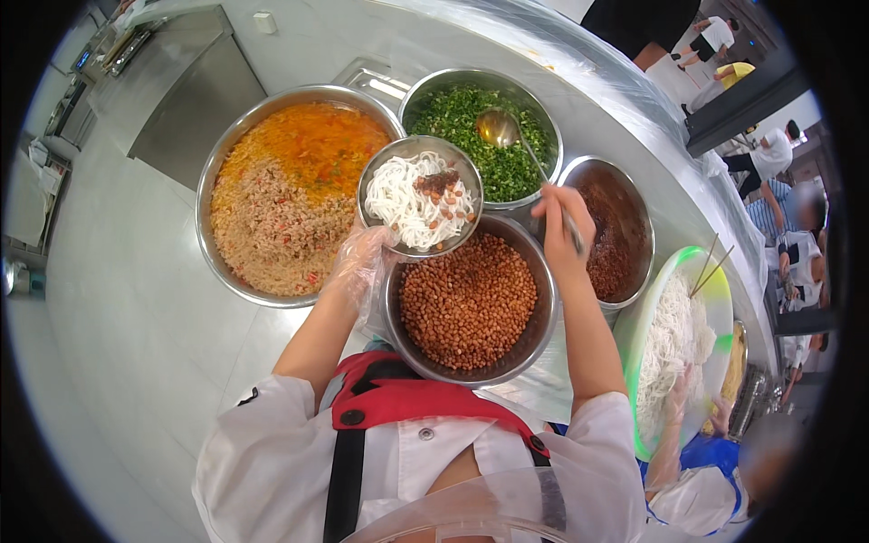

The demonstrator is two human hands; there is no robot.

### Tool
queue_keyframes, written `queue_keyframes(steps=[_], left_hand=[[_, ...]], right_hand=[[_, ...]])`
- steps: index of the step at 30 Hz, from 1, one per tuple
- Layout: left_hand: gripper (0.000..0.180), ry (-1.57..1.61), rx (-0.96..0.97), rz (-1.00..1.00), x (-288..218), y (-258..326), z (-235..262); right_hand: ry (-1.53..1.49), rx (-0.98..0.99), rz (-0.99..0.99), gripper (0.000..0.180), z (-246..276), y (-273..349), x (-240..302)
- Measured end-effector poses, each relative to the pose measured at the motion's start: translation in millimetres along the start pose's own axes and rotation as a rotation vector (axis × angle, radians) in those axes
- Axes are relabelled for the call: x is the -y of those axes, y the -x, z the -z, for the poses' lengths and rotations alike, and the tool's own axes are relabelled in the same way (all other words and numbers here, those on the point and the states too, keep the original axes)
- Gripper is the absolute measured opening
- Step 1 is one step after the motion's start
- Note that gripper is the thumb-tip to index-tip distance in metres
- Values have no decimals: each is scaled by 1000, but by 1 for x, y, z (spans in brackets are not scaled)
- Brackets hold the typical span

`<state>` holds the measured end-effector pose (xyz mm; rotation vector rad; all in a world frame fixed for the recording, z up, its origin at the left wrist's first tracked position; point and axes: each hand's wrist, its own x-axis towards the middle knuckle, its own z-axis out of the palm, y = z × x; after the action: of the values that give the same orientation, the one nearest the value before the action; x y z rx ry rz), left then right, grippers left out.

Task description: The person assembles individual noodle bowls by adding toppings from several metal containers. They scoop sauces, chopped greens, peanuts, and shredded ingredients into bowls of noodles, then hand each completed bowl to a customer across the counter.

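My left hand [358, 264], in a clear plastic glove, grips a small steel bowl [369, 214] by its near left rim. White noodles [398, 201] lie in it, topped with peanuts and a dark red-brown sauce. In my bare right hand [568, 226] is the handle of a ladle [498, 128], whose bowl is over the chopped green onions [466, 100] in a steel basin. Below the small bowl stands a basin of peanuts [466, 303]. Close by my right hand, a steel bowl holds dark red-brown sauce [608, 258].
At the left sits a large basin [206, 217] of minced topping and orange broth. A green-and-white basin [721, 271] of noodles with chopsticks stands at the right, with a co-worker's gloved hands [670, 416] at it. A plastic-covered counter edge [625, 118] curves beyond; people stand behind it.
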<state>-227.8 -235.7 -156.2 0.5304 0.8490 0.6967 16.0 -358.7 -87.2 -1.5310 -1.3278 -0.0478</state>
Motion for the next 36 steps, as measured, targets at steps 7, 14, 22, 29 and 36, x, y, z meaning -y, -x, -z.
queue_keyframes(steps=[7, 14, 22, 29, 36], left_hand=[[75, 127, -46, -34, -13, -1, 10], [69, 45, -163, -45, -30, 15, 22], [76, 115, -64, -50, -22, 4, 20], [76, 118, -82, -67, -20, 8, 9], [76, 175, -83, -138, -25, 21, 42]], right_hand=[[415, 358, 38, 14, -70, 8, -143], [-83, 230, -599, 21, -96, -4, -143], [-300, 44, -714, 27, -46, -48, -106], [-316, 137, -274, 19, -17, -22, 17], [-100, 291, 626, 14, -72, -15, 57]])
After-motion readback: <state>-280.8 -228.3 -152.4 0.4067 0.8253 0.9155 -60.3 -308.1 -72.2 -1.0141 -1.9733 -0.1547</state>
